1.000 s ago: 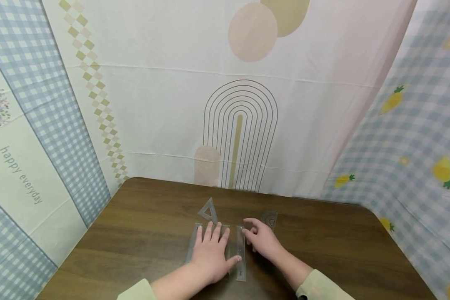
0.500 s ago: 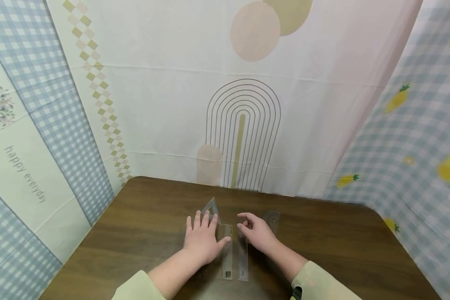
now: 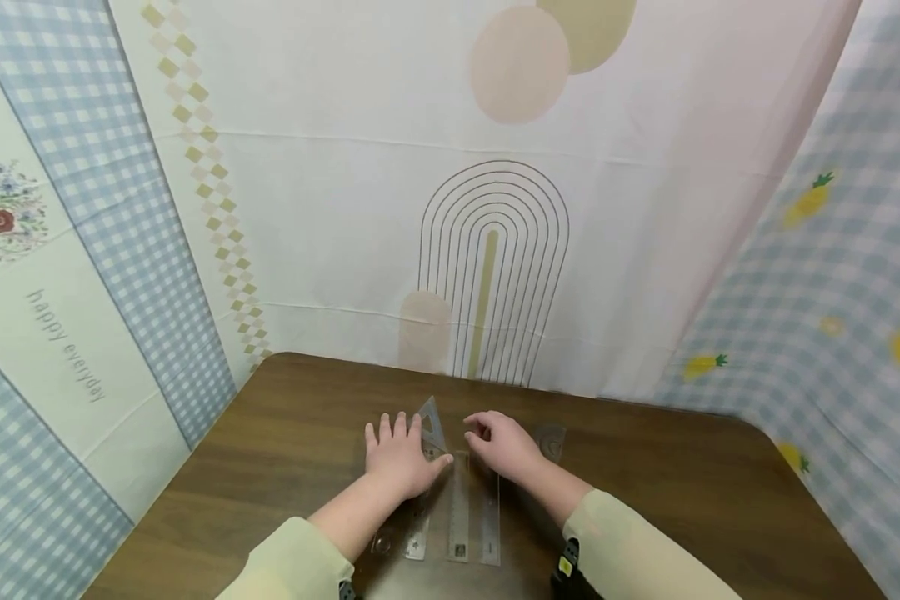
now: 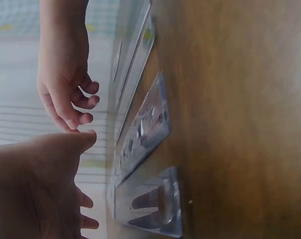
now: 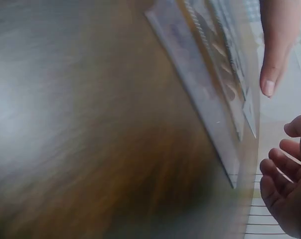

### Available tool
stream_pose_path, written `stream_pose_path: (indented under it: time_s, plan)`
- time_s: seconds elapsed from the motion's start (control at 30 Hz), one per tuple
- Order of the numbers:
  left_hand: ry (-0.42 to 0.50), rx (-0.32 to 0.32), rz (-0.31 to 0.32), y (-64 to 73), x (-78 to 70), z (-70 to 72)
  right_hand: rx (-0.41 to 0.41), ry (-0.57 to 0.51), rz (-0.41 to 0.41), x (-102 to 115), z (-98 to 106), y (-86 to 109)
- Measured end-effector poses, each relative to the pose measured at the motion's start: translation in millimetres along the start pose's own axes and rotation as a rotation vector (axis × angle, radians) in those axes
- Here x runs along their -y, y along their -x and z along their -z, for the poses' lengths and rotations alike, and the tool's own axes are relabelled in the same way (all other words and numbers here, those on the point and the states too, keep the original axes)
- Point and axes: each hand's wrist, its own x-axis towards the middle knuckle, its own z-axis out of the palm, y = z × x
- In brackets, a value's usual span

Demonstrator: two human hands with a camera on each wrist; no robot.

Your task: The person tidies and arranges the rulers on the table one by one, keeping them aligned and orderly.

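Observation:
Several clear plastic rulers lie side by side lengthwise on the brown table. The middle ruler [image 3: 459, 517] and right ruler [image 3: 491, 525] show most fully. My left hand [image 3: 399, 462], fingers straight and spread, is over the far ends of the left-hand rulers, including a ruler with small printed marks [image 3: 417, 537]. Its thumb points toward the middle ruler. A clear set square [image 3: 432, 425] lies just beyond, partly behind the fingers. My right hand [image 3: 504, 446] hovers over the right ruler's far end, fingers loosely curled around nothing. In the left wrist view, a clear piece with cutouts [image 4: 173, 199] lies below the hand.
A clear protractor-like piece [image 3: 552, 442] lies beyond the right hand, partly hidden by the forearm. The brown wooden table [image 3: 645, 500] reaches back to a patterned cloth [image 3: 345, 233], with checked cloths at both sides.
My left hand has moved left and farther away, uncovering the rulers' near ends. My right hand has shifted slightly left and away. The head view has turned a little left.

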Motion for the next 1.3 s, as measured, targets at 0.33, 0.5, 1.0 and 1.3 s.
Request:
stream_pose_path:
  time_s: [0.33, 0.5, 1.0, 1.3]
  plan:
    - [0.027, 0.025, 0.049, -18.9, 9.5, -1.7, 0.066, -0.001, 0.003, -1.7, -6.8, -30.7]
    - [0.035, 0.051, 0.064, -25.0, 11.5, 0.1, 0.123, 0.03, -0.023, -0.4, -10.3, -43.3]
    - [0.017, 0.08, 0.084, -33.5, 2.9, -3.0, 0.102, 0.111, -0.057, -4.3, -18.9, -49.3]
    - [-0.043, 0.075, 0.068, -34.2, 1.0, -1.7, 0.112, 0.088, -0.057, -3.8, -17.2, -45.9]
